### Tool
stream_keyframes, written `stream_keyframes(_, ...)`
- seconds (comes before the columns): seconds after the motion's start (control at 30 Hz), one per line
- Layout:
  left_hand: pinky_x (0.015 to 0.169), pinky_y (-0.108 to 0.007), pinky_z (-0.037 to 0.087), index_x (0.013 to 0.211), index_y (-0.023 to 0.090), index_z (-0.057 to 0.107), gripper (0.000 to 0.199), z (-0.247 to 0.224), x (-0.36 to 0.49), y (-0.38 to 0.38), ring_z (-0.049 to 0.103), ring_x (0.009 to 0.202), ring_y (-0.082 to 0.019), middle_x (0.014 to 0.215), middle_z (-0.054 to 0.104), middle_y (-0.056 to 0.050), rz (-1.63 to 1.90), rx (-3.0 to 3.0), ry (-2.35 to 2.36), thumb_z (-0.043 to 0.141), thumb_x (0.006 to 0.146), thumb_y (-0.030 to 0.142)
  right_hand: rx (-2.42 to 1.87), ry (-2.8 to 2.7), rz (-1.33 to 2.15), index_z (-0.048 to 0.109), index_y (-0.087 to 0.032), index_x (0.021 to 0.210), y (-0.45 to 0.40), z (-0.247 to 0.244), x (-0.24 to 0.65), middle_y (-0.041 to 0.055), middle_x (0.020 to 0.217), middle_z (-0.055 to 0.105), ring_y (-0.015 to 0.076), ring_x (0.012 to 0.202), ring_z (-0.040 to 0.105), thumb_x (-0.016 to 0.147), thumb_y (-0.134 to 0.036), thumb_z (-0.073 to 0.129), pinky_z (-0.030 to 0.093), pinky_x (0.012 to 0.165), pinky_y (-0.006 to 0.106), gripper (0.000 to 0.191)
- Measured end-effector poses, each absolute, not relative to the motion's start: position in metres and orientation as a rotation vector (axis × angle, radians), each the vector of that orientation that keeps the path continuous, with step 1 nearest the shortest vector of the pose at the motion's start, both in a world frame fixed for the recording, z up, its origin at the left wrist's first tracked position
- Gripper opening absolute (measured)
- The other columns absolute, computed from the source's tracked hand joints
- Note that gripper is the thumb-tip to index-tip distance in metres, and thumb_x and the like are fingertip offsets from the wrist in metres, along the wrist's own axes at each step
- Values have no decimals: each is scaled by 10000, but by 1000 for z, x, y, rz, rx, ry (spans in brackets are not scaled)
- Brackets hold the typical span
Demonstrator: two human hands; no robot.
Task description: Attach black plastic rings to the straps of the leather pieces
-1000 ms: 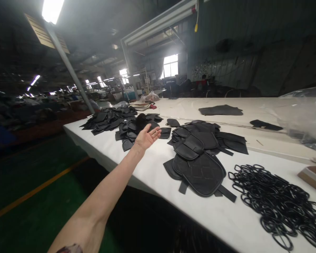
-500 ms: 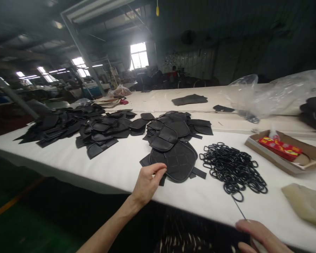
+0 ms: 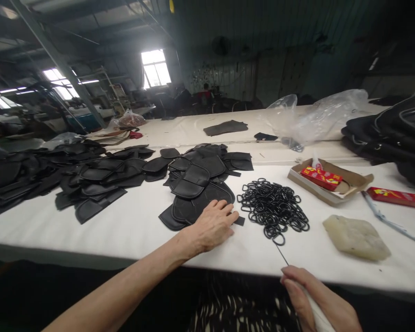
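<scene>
My left hand (image 3: 216,226) lies over the lower right edge of a black padded leather-like piece (image 3: 190,208), fingers spread and slightly bent. A short black strap (image 3: 240,221) sticks out beyond its fingertips. At the lower right, my right hand (image 3: 314,295) is closed around the pale handle of a thin-shafted tool (image 3: 281,253) that looks like an awl. Its tip ends close to a D-ring (image 3: 278,239) at the near edge of a heap of black D-rings (image 3: 271,205); contact is unclear. A smaller flapped black piece (image 3: 190,181) overlaps the padded one.
More black pieces (image 3: 100,177) are piled along the left of the white-covered table (image 3: 131,240). On the right are a cardboard tray (image 3: 332,196) with a red box, a yellowish block (image 3: 356,237), another red box (image 3: 397,197) and black bags (image 3: 390,127). Clear plastic (image 3: 328,115) lies behind.
My left hand has moved right across the padded piece, from pinched fingers at its left edge to spread fingers at its right. The view has turned right; my right hand still holds the tool.
</scene>
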State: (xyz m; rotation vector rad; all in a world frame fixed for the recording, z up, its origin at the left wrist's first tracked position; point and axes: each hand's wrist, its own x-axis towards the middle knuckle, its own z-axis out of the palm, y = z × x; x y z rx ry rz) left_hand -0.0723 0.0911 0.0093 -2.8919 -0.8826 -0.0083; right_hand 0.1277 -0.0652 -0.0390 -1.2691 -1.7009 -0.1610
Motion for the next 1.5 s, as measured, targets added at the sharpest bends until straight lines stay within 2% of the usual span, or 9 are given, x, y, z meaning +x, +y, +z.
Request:
stream_keyframes(0.1, 775, -383, 382, 914, 133, 586, 197, 2, -61, 100, 497, 948, -261, 1065, 573, -114, 45, -2879, -896, 560, 841, 315, -1256, -1646, -69, 590, -155, 890, -65, -35, 123, 20, 714, 668, 96, 532, 640, 831, -189, 537, 520, 529, 109, 87)
stream_keyframes(0.23, 684, -341, 389, 787, 124, 576, 67, -3, -56, 101, 500, 798, -228, 836, 575, -99, 102, -2947, -794, 522, 825, 135, -1274, -1593, -8, 583, -163, 906, -68, -33, 126, 16, 707, 658, 94, 519, 625, 834, -165, 530, 509, 506, 123, 89)
stream_keyframes(0.43, 732, -326, 430, 784, 139, 589, 161, 0, -61, 100, 539, 799, -217, 825, 615, -102, -96, -3003, -907, 451, 813, 61, -1292, -1509, 94, 586, -152, 918, -70, -31, 129, 18, 726, 646, 89, 570, 624, 837, -157, 540, 509, 546, 127, 94)
stream_keyframes(0.57, 830, -304, 440, 1022, 140, 602, 259, 33, -76, 94, 578, 934, -212, 1026, 639, -104, -847, -2969, -1498, 402, 901, 250, -1288, -1534, 35, 582, -149, 964, -65, -34, 138, 30, 773, 646, 94, 625, 624, 833, -129, 550, 517, 601, 162, 137)
stream_keyframes(0.77, 563, -216, 453, 827, 132, 683, 272, 93, -96, 76, 600, 641, -163, 761, 678, -66, -1913, -2865, -2475, 658, 714, 379, -1320, -1665, -96, 559, -143, 1029, -43, -39, 154, 55, 826, 628, 120, 727, 607, 834, -90, 534, 499, 692, 235, 204)
stream_keyframes(0.9, 522, -229, 408, 704, 126, 638, 269, 61, -79, 75, 546, 568, -154, 646, 620, -50, -1346, -3261, -2634, 661, 706, 394, -1380, -1778, -25, 565, -148, 924, -24, -39, 154, 39, 785, 589, 120, 729, 558, 865, -104, 475, 445, 674, 233, 117)
stream_keyframes(1.0, 528, -250, 360, 584, 156, 544, 285, 14, -57, 71, 472, 544, -142, 564, 522, -7, -1036, -3212, -2173, 521, 819, 316, -1404, -1867, -103, 574, -150, 899, -10, -39, 151, 53, 853, 601, 135, 796, 536, 885, -118, 448, 413, 699, 238, 131)
stream_keyframes(1.17, 765, -348, 375, 756, 155, 610, 210, -21, -31, 55, 504, 828, -221, 838, 622, -79, -836, -2773, -1466, 428, 858, 140, -1455, -2105, -386, 590, -165, 842, 8, -41, 145, 57, 931, 614, 160, 809, 486, 871, -140, 485, 362, 711, 262, 112)
stream_keyframes(1.5, 483, -219, 313, 660, 173, 552, 231, -11, -34, 46, 430, 447, -111, 454, 443, 46, -1148, -3000, -2249, 463, 832, 298, -1489, -2121, -387, 584, -152, 829, 10, -45, 144, 42, 732, 498, 137, 676, 432, 865, -84, 424, 293, 591, 236, 178)
